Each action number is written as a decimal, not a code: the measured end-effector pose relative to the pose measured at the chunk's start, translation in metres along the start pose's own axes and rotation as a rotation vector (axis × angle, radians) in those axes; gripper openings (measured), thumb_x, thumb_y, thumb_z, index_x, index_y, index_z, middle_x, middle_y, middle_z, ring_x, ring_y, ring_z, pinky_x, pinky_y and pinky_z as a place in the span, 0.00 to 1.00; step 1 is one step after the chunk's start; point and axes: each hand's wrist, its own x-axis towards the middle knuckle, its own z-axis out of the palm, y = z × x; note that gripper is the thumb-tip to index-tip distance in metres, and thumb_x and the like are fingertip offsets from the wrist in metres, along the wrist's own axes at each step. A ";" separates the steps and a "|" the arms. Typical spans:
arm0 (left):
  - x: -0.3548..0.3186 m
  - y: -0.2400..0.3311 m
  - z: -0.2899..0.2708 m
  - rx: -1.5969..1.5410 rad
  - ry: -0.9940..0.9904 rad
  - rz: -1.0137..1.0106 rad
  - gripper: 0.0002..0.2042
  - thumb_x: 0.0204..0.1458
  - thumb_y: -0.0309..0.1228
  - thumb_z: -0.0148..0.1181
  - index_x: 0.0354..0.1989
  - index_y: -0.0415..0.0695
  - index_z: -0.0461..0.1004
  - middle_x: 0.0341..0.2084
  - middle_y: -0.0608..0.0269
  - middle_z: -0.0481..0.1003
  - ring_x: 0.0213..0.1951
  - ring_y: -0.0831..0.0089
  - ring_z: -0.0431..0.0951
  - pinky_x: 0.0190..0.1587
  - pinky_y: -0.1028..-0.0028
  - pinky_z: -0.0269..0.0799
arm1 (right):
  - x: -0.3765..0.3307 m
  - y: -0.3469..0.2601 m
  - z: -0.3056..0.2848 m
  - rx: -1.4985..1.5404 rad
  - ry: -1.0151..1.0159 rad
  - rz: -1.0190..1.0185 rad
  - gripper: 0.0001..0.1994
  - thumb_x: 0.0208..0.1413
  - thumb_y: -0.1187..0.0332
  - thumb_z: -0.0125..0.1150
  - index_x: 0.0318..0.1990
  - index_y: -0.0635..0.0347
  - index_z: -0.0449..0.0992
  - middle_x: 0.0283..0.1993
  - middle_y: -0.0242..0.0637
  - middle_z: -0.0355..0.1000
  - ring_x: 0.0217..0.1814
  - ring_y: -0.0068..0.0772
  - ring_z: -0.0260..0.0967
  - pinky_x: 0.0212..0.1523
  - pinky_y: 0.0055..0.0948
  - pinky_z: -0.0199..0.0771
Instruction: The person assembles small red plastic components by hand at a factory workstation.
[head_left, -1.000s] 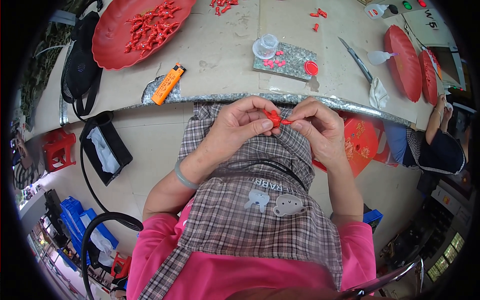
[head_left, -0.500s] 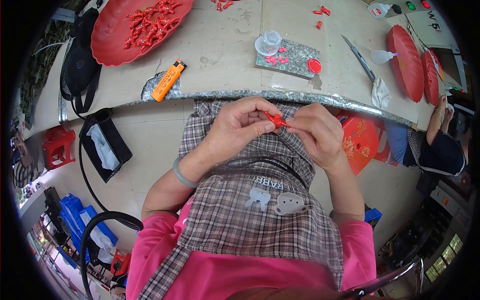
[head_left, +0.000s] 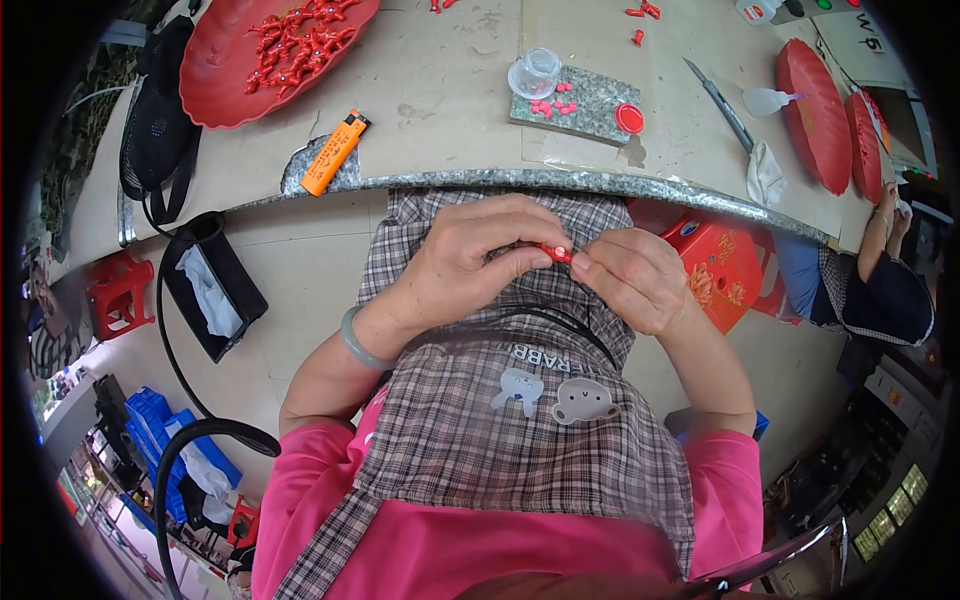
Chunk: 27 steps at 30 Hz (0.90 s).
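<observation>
Your left hand (head_left: pixel 478 252) pinches a small, glossy red piece (head_left: pixel 559 253) while your right hand (head_left: pixel 637 278) pinches its other end, above the checked cloth apron (head_left: pixel 445 445) and just off the table (head_left: pixel 440 130). On it sit a speckled, stone-like slab (head_left: pixel 597 103) and a scalloped red tray (head_left: pixel 212 85) of shiny figures (head_left: pixel 292 45).

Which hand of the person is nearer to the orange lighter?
Left. In the picture, the left hand is below and right of the orange lighter; the right hand is farther right.

Orange lighter (head_left: pixel 335 154) — black box (head_left: pixel 247 285), pale cloth (head_left: pixel 208 290) inside
</observation>
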 end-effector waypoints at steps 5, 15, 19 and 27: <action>0.002 0.001 -0.003 -0.036 -0.041 -0.036 0.08 0.47 0.20 0.66 0.36 0.38 0.80 0.34 0.56 0.80 0.38 0.64 0.81 0.41 0.71 0.77 | -0.002 0.003 0.001 0.032 -0.008 -0.024 0.10 0.41 0.78 0.70 0.33 0.66 0.77 0.32 0.38 0.74 0.32 0.35 0.75 0.29 0.28 0.79; 0.000 -0.001 0.000 -0.037 -0.024 -0.069 0.08 0.46 0.19 0.65 0.36 0.38 0.78 0.33 0.57 0.80 0.36 0.64 0.81 0.39 0.71 0.77 | -0.011 0.003 0.008 0.084 -0.004 0.013 0.13 0.40 0.77 0.74 0.35 0.67 0.78 0.34 0.40 0.74 0.33 0.38 0.74 0.30 0.29 0.78; -0.002 -0.002 0.001 -0.030 -0.025 -0.073 0.08 0.46 0.19 0.65 0.35 0.38 0.78 0.33 0.57 0.80 0.36 0.63 0.81 0.40 0.71 0.77 | -0.012 0.003 0.009 0.094 -0.007 0.020 0.14 0.39 0.77 0.74 0.35 0.67 0.78 0.34 0.39 0.74 0.34 0.38 0.75 0.30 0.29 0.78; -0.002 -0.003 0.001 -0.058 -0.034 -0.110 0.08 0.46 0.19 0.65 0.36 0.38 0.79 0.33 0.57 0.80 0.36 0.64 0.81 0.40 0.72 0.77 | -0.014 0.004 0.013 0.086 0.020 0.015 0.11 0.43 0.76 0.71 0.35 0.66 0.77 0.33 0.39 0.74 0.33 0.36 0.74 0.30 0.29 0.79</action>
